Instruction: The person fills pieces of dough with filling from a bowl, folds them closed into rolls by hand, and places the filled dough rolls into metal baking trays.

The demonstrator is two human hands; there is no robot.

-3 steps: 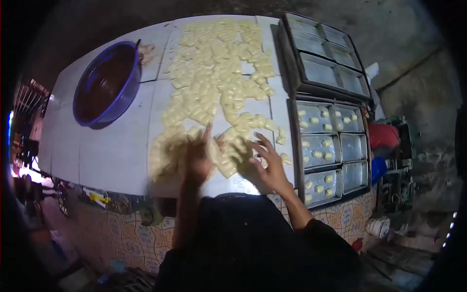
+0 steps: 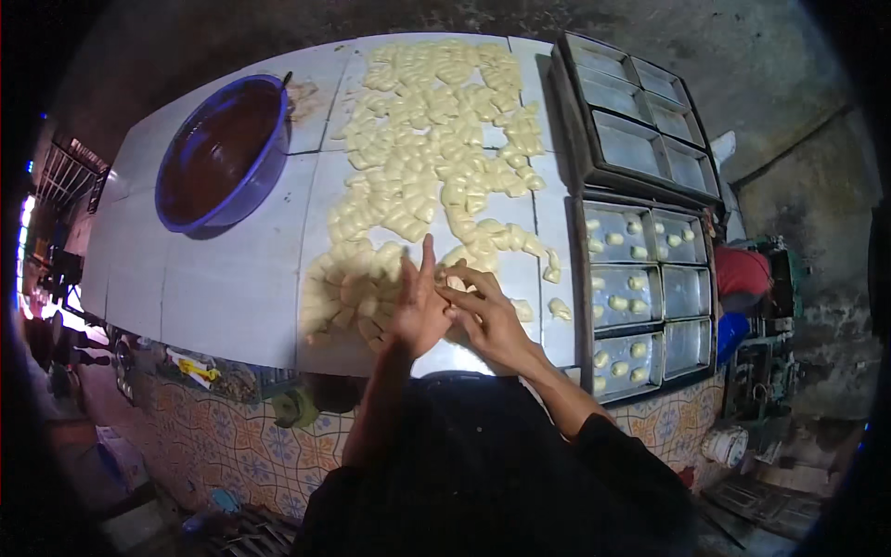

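My left hand (image 2: pixel 419 311) is over the near part of the table, its fingers stretched out and its palm turned toward the right hand. Against that palm my right hand (image 2: pixel 497 325) rests with curved fingers. A small pale piece of dough (image 2: pixel 455 282) shows between the right fingertips, partly hidden by them. Many cut pieces of pale yellow dough (image 2: pixel 408 181) lie in a wide spread on the white tabletop, running from the far edge to just under my hands. To the right of my right hand lies a loose dough piece (image 2: pixel 559 308).
A purple basin (image 2: pixel 255 192), brown inside, stands at left on the tiled white table (image 2: pixel 232 288). Divided metal pans line the right side; the near pan (image 2: pixel 688 288) holds small dough rolls in several compartments, and the far pan (image 2: pixel 620 141) sits behind it. Beyond lies something red (image 2: pixel 742 271).
My hands have come together: the right hand has moved left until its fingers meet the left palm. The whole view has shifted slightly, with the table sitting further right.
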